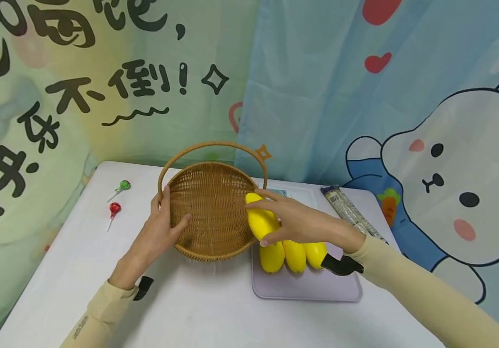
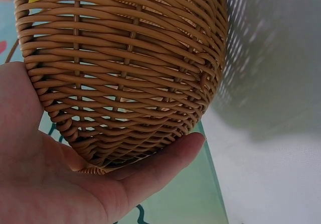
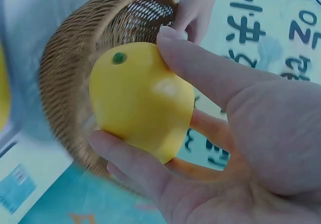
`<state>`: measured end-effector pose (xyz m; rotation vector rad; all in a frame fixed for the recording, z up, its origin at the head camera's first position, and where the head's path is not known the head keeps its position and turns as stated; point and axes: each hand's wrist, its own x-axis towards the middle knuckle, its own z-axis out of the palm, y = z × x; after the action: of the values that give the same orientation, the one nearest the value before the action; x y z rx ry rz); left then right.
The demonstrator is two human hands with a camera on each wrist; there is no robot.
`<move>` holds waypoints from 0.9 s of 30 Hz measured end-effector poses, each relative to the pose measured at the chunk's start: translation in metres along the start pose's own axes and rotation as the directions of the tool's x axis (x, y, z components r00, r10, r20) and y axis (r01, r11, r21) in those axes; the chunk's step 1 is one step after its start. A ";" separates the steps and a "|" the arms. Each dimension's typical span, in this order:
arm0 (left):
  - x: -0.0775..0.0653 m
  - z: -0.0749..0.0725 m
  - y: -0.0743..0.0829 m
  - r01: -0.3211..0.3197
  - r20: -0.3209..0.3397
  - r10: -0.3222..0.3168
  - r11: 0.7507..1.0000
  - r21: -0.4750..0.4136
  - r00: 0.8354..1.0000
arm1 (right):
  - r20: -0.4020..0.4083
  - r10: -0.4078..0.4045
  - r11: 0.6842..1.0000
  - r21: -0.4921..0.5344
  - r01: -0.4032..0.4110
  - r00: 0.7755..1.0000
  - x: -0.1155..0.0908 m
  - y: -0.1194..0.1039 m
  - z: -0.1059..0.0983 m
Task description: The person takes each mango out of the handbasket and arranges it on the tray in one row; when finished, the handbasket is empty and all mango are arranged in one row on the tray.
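A brown wicker basket point(image 1: 212, 208) with an arched handle is tilted so that its inside faces me. My left hand point(image 1: 159, 232) grips its left rim, thumb inside and fingers outside; the left wrist view shows the woven side point(image 2: 125, 68) close against the palm. At the basket's right rim, my right hand point(image 1: 303, 220) holds a yellow mango-like fruit point(image 1: 260, 217) between thumb and fingers. A green stem spot marks the end of that fruit point(image 3: 143, 101) in the right wrist view. Below it, several similar yellow fruits point(image 1: 271, 258) lie on a pale purple tray point(image 1: 306, 291).
On the left of the white table point(image 1: 197, 309) lie a green lollipop point(image 1: 124, 185) and a red lollipop point(image 1: 114, 209). Behind my right forearm is a long wrapped packet point(image 1: 349, 210). Printed curtains point(image 1: 293, 96) stand behind the table.
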<state>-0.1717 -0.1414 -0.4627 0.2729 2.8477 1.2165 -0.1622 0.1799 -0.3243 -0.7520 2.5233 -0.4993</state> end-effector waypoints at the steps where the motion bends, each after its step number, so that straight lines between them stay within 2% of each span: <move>1: 0.000 0.000 0.000 0.001 0.001 -0.001 1.000 -0.001 1.000 | -0.013 0.008 1.000 0.002 -0.008 1.000 -0.007 0.005 -0.001; 7: 0.001 -0.002 0.002 -0.002 0.001 0.002 1.000 -0.015 1.000 | -0.070 0.095 0.995 0.034 -0.092 0.993 -0.046 0.040 -0.004; 15: 0.000 -0.003 0.002 0.010 0.006 -0.010 1.000 -0.024 1.000 | -0.123 0.183 0.981 0.087 -0.174 0.975 -0.087 0.084 0.003; 22: -0.002 -0.002 0.002 0.011 0.013 -0.011 1.000 -0.024 1.000 | -0.186 0.270 0.963 0.062 -0.263 0.945 -0.113 0.119 0.007; 27: -0.002 -0.001 0.002 0.005 0.013 -0.005 1.000 -0.029 1.000 | -0.213 0.282 0.959 0.081 -0.271 0.936 -0.124 0.139 0.013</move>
<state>-0.1693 -0.1411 -0.4608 0.2711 2.8160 1.2488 -0.1212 0.3586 -0.3590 -0.3264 2.7527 -0.5720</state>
